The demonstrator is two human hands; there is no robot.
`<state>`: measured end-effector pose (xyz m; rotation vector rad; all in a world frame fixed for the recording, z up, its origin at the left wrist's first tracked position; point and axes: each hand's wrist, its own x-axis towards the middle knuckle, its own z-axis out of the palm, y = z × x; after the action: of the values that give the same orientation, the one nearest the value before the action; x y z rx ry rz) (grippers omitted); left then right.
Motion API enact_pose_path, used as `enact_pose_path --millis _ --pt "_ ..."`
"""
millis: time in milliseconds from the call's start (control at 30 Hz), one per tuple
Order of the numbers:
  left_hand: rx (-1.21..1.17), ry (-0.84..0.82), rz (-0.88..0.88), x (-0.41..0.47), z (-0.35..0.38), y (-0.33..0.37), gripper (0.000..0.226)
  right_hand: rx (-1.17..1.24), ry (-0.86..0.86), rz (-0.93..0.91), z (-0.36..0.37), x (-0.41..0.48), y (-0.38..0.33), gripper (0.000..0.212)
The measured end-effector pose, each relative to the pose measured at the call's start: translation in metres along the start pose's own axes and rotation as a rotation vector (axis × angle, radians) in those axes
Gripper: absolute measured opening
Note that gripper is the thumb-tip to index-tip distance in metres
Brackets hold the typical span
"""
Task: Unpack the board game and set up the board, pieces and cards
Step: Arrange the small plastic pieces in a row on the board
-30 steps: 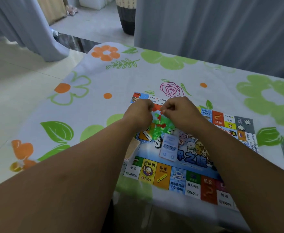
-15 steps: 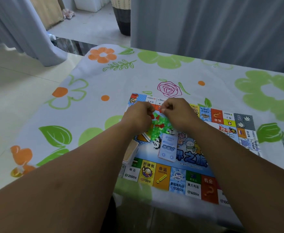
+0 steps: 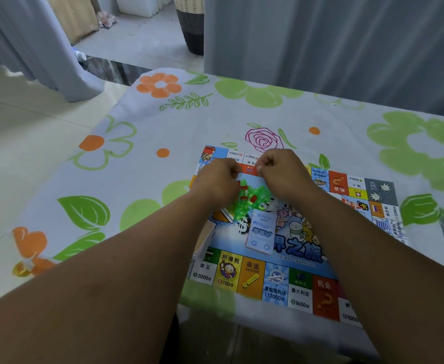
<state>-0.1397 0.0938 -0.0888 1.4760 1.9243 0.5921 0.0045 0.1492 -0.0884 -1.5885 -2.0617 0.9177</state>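
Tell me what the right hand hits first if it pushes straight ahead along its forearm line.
Probably the left hand: the right hand angles up-left, knuckles nearly meeting it over the bag of green and red pieces. Depth is unclear.

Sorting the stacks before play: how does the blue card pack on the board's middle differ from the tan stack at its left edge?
The blue card pack lies in full view, printed face up; the tan stack is half hidden behind the left forearm. The pack is blue with print; the stack looks plain tan, its white card edges showing. Both rest on the board, untouched by either hand.
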Motion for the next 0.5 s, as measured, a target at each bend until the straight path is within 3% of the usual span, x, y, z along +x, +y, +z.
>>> enact_pose_path --millis 300,500 --pt "-0.106 -0.05 -0.002 -0.002 0.002 0.0 0.048 0.039 -0.074 0.024 0.003 -0.002 0.003 0.009" --pt "-0.256 0.183 -0.116 0.006 -0.007 -0.01 0.031 0.117 -0.071 -0.005 0.011 0.005 -0.012 0.012"
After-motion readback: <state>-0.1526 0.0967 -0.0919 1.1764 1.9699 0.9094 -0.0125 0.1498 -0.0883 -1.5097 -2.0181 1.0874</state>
